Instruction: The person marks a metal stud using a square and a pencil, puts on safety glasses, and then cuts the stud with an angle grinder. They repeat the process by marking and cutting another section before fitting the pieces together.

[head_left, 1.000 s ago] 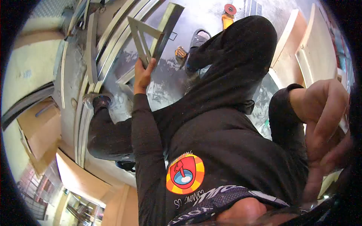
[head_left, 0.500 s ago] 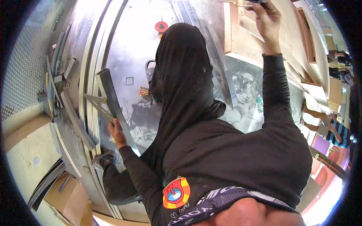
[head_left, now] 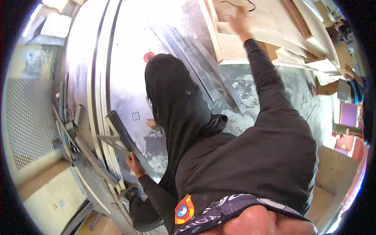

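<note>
At the lower left, my left hand (head_left: 135, 165) has its fingers closed on a flat triangular set square (head_left: 113, 141). The square lies against a dark rectangular metal tube (head_left: 124, 134), which slants across the floor. My right hand (head_left: 240, 22) reaches out over a pale wooden frame (head_left: 260, 33). Its fingers are smeared by motion, and a thin dark curved item (head_left: 251, 4) shows beside them; whether they hold it is unclear. An orange tape measure (head_left: 150, 123) is on the floor left of my knee.
Long metal profiles (head_left: 105, 78) run along the left, near a pile of offcuts (head_left: 74, 127). A red disc (head_left: 149, 56) sits beyond my knee. More metal bars (head_left: 219, 78) lie right of it. Another person's arm (head_left: 353, 74) shows at the far right.
The view has shifted, with the floor items now lower in the picture. My right hand has moved left and is stretched farther over the wooden frame. My left hand keeps its grip on the square.
</note>
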{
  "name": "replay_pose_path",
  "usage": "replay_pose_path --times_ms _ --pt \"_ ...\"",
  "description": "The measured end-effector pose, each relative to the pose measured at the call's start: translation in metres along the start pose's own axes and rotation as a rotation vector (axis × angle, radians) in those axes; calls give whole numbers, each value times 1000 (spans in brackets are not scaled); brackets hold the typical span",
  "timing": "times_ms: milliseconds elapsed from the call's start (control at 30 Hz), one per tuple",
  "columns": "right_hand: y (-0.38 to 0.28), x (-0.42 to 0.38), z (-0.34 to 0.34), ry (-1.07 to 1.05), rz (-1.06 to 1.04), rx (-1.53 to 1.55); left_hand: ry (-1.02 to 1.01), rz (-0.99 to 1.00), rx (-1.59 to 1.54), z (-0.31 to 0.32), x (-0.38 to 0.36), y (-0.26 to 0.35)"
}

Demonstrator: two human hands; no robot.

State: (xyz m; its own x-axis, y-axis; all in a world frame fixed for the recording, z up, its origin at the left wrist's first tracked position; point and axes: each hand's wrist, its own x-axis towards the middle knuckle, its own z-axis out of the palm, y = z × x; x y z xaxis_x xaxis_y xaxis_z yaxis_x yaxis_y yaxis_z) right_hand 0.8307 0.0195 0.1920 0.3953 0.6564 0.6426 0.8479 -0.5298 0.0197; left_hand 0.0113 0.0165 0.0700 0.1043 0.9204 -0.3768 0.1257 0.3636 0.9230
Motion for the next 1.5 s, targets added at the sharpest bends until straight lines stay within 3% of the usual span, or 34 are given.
replay_pose_path --times_ms 33,67,100,167,200,233,267,300,333,367,400,433,500,567,633,667,800,867,900,933,967,1000,1033,1100,1167,1300,1367,1400,1433,1467,1500 --pt "-52 -9 -25 22 -105 3 -20 13 1 5 1 6" --pt "-101 -9 -35 16 43 308 3 23 7 9 -3 10" --pt "-153 -18 -52 145 62 554 28 32 14 14 -8 15" --pt "-252 -41 -97 -112 272 1052 16 25 11 16 -11 18" --pt "-302 -52 -160 -115 283 1308 62 7 11 12 -7 8" --pt "-342 -68 -171 -223 333 1432 108 -11 6 13 -4 2" --pt "-386 -90 -151 -213 235 1510 85 3 0 17 -6 5" --pt "-423 -103 -178 -418 361 1600 111 8 -19 19 -11 10" --pt "-454 -117 -182 -656 353 1531 145 11 -36 17 -13 16" --pt "-467 -121 -206 -991 539 1669 139 23 -35 10 -9 16" --pt "-481 -137 -210 -1123 617 1747 113 38 -15 3 -5 14" --pt "-505 -159 -196 -1134 513 1512 90 50 -2 -1 -4 11" --pt "-521 -187 -193 -1089 297 1472 129 37 -23 -5 -5 6" --pt "-520 -197 -194 -1176 268 1702 144 22 -42 13 -8 15" --pt "-537 -216 -175 -1154 218 1693 265 59 150 38 -30 57" --pt "-537 -216 -172 -1148 164 1688 283 45 85 38 -28 52" --pt "-523 -212 -172 -1181 103 1707 185 89 141 21 -19 45" --pt "-529 -217 -166 -1298 150 1784 -136 89 57 5 -17 39" --pt "-526 -214 -165 -1310 57 1701 46 109 -122 7 -22 16" --pt "-515 -206 -174 -1365 56 1791 -20 -9 94 2 -10 30" --pt "-515 -208 -170 -1386 32 1702 -50 33 -104 13 -27 26" --pt "-516 -209 -169 -1399 79 1700 76 7 -83 14 -25 19" --pt "-511 -196 -185 -1459 138 1692 34 66 -92 27 -34 48" --pt "-521 -217 -166 -1350 154 1863 52 74 -99 26 -31 35" --pt "-515 -197 -185 -1382 126 1707 108 96 -133 37 -39 51" --pt "-515 -202 -184 -1295 82 1729 126 150 199 27 -36 31" --pt "-517 -195 -189 -1343 113 1680 91 203 149 29 -35 53" --pt "-523 -209 -176 -1396 225 1809 130 170 115 31 -40 58" --pt "-523 -209 -169 -1406 76 1649 123 176 -11 33 -40 55" --pt "-521 -209 -174 -1410 141 1652 80 168 -133 33 -38 50" --pt "-513 -198 -187 -1411 65 1597 79 137 -97 31 -37 52"
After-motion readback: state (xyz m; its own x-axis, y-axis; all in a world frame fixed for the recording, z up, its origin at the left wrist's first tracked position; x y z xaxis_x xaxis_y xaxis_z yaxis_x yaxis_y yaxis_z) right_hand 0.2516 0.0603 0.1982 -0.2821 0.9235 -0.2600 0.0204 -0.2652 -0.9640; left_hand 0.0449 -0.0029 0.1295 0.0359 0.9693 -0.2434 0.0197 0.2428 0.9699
